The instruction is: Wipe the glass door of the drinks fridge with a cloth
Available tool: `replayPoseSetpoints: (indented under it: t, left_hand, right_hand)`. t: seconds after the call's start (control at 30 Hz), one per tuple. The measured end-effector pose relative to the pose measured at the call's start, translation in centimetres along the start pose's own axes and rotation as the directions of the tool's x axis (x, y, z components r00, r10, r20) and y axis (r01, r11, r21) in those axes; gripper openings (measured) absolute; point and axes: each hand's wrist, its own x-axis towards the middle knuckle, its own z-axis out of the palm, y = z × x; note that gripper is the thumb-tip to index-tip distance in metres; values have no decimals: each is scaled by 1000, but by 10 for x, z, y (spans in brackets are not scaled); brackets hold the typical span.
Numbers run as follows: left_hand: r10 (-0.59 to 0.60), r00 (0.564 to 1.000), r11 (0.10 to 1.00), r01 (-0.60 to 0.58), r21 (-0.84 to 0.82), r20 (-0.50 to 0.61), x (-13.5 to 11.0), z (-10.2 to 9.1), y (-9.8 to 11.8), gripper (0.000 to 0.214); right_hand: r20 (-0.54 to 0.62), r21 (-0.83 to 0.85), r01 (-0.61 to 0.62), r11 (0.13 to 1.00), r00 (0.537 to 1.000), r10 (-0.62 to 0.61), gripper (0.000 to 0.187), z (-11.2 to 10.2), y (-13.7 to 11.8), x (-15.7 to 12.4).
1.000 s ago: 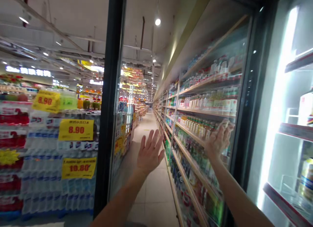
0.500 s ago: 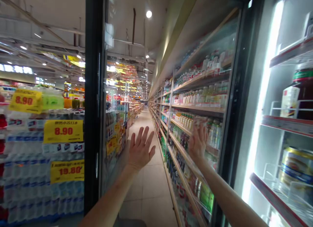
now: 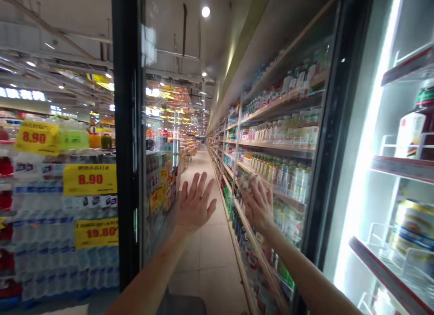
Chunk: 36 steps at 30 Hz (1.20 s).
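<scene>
Left hand [image 3: 195, 206] spread, empty, palm forward, contact unclear; right hand [image 3: 260, 208] grips a crumpled pale cloth [image 3: 249, 183] up against the upright glass door [image 3: 222, 138]. Cloth sits right of left hand, between door's left and right edges, long axis unclear.

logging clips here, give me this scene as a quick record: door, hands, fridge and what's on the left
glass door: black-framed, standing open
left hand: open, fingers spread, at the glass
right hand: holding a whitish cloth at the glass
fridge: right, lit, stocked shelves
left side: stacked bottles, yellow price signs reading 8.90, 8.90, 19.80
</scene>
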Motion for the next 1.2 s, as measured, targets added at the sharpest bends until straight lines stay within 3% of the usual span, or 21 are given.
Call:
replayPoseSetpoints:
  t: [0.07, 0.13, 0.17, 0.2, 0.27, 0.33, 0.4, 0.47, 0.53, 0.6, 0.67, 0.7, 0.77, 0.87, 0.9, 1.0, 1.07, 1.13, 1.2]
  left_hand:
    - [7, 1000, 1000, -7, 1, 1, 0, 0, 0, 56]
    - [14, 1000, 1000, -14, 4, 1, 1, 0, 0, 55]
    - [17, 1000, 1000, -17, 4, -1, 1, 0, 0, 54]
    - [18, 1000, 1000, -18, 4, -5, 1, 0, -1, 54]
    - [14, 1000, 1000, -14, 1, -7, 1, -1, -1, 53]
    - [11, 1000, 1000, -11, -4, -5, 1, -2, -1, 52]
    - [14, 1000, 1000, -14, -3, 0, 2, -3, -1, 51]
    - [19, 1000, 1000, -19, 7, 1, 2, -4, 0, 51]
    - [17, 1000, 1000, -17, 15, 4, 1, -5, 1, 52]
    - [12, 1000, 1000, -12, 15, 8, 1, -6, 2, 53]
    - [2, 1000, 1000, -2, 9, 10, 1, -6, 2, 54]
    - [-1, 1000, 1000, 1, 6, 9, 1, -6, 2, 54]
    - [3, 1000, 1000, -3, 1, 5, 0, -6, 2, 54]
    - [11, 1000, 1000, -11, 8, 17, 0, -6, 2, 53]
    - [9, 1000, 1000, -9, 10, 22, 0, -6, 2, 53]
    - [-1, 1000, 1000, 0, 13, 23, 0, -6, 2, 55]
    - [0, 1000, 1000, -1, 8, 21, 0, -5, 1, 55]
    - [5, 1000, 1000, -5, 8, 24, -1, -5, 1, 55]
    - [12, 1000, 1000, -13, 15, 28, -1, -5, 0, 56]
  right_hand:
    - [-131, -35, -244, 969, 963, 237, 54, 1, 3, 1]
    - [-235, -35, -443, 896, 875, 423, 56, 4, 0, 3]
    - [-227, -37, -444, 895, 876, 425, 57, 5, -8, 4]
    - [-176, -42, -377, 925, 914, 365, 57, 6, -18, 4]
    - [-34, -22, -130, 991, 991, 130, 57, 9, -40, 2]
    - [18, 7, 3, 1000, 1000, -3, 56, 11, -51, 0]
    - [-74, -14, -106, 994, 992, 105, 54, 11, -45, 0]
    - [-197, -31, -332, 943, 927, 319, 55, 11, -34, 1]
    - [-242, -20, -447, 894, 870, 430, 57, 10, -33, 0]
    - [-146, -6, -372, 928, 919, 367, 59, 10, -43, -5]
    - [-20, 18, -200, 980, 980, 200, 62, 10, -56, -9]
    - [7, 23, -152, 988, 988, 152, 62, 11, -58, -10]
    - [-59, -5, -210, 978, 976, 209, 61, 11, -54, -9]
    - [-229, -31, -435, 900, 879, 418, 60, 10, -40, -3]
    - [-232, -25, -442, 897, 875, 425, 60, 9, -38, -1]
    - [-70, 4, -207, 978, 976, 207, 61, 8, -42, -1]
    - [-29, 14, -128, 992, 991, 128, 60, 8, -41, 0]
    - [-123, -15, -280, 960, 953, 276, 58, 7, -35, 3]
    - [-216, -21, -454, 891, 872, 439, 56, 7, -32, 7]
